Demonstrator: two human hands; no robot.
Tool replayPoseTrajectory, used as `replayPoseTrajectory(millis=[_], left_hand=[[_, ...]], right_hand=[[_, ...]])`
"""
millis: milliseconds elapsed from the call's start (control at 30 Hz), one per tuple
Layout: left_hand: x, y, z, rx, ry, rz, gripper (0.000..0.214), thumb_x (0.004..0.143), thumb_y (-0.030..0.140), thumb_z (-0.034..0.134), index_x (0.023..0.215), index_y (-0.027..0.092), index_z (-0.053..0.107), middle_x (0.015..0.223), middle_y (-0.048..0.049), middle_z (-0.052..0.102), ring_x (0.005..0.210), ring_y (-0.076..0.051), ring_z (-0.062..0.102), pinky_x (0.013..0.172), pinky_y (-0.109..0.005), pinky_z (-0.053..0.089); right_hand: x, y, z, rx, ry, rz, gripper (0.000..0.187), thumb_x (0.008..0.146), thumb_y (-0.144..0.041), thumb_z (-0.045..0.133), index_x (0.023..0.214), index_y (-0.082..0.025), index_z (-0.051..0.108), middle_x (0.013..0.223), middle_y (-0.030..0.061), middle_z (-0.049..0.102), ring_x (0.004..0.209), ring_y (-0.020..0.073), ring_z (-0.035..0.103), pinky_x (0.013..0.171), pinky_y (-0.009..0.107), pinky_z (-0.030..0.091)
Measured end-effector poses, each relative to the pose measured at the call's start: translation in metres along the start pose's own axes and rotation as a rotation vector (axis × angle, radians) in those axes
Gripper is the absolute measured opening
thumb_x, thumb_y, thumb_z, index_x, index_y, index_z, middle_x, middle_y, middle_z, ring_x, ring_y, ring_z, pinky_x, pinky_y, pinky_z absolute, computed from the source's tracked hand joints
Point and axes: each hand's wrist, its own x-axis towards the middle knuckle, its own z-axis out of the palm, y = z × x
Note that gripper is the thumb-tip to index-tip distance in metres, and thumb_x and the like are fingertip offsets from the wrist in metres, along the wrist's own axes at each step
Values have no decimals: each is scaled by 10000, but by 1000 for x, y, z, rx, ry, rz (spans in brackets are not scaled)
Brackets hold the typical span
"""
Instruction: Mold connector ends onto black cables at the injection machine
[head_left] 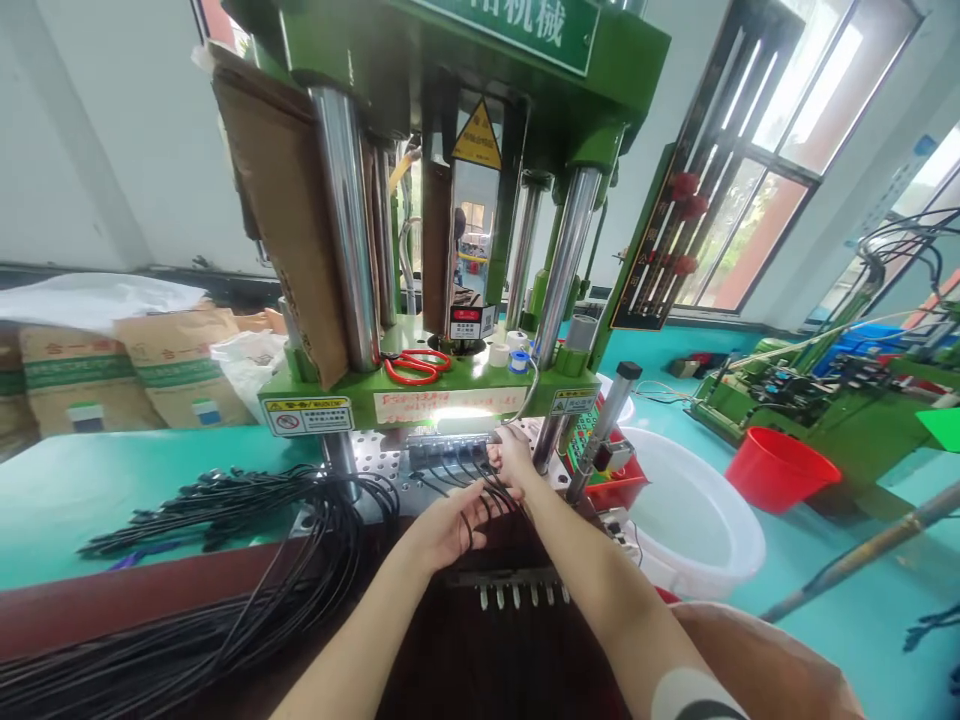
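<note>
Where cables (498, 489) droop, left grip (450, 524) among them

Factory workshop: contains one pillared green press (568, 265), yellow warning triangle (478, 136), printed sacks (176, 345) and further green machinery (870, 430).

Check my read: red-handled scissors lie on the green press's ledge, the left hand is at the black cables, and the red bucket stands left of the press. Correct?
Not quite: the red bucket stands right of the green press, as the head view shows. The rest holds: the red-handled scissors lie on its ledge and the left hand is at the black cables.
</note>
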Motion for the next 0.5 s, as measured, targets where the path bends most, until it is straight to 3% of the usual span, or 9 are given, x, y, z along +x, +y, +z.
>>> replayPoseTrajectory(millis=[100,167,300,400,500], left_hand=[[-7,-2,4,-82,174,5,170,771,284,548,810,122,578,640,-39,590,591,-109,595,321,-109,241],[-16,-6,4,-77,187,-19,143,760,267,553,740,126,548,551,-6,535,537,-105,586,302,-109,206],[-46,-18,-3,73,55,-25,184,738,312,575,719,135,528,506,1,517,515,-139,593,290,-138,230],[-70,-27,-10,213,-46,8,218,758,348,553,741,131,539,545,-41,584,542,-158,604,304,-155,243],[-86,-31,-12,409,-156,-44,237,787,352,525,768,120,565,616,-85,652,480,-113,549,319,-165,204]], right_hand=[[-13,3,4,11,22,19,115,770,-274,486,703,-186,453,377,-67,466,276,53,371,272,125,197],[-16,4,3,30,38,34,97,766,-256,480,709,-187,442,371,-67,463,276,47,358,279,118,197],[-19,3,-9,66,70,54,81,772,-208,446,705,-191,405,366,-67,459,268,33,308,283,112,181],[-25,-1,-17,65,67,43,68,766,-203,456,711,-188,419,373,-56,478,265,35,311,278,116,186],[-35,-2,-15,47,65,27,52,756,-215,475,725,-178,458,360,-61,462,259,49,336,264,125,198]])
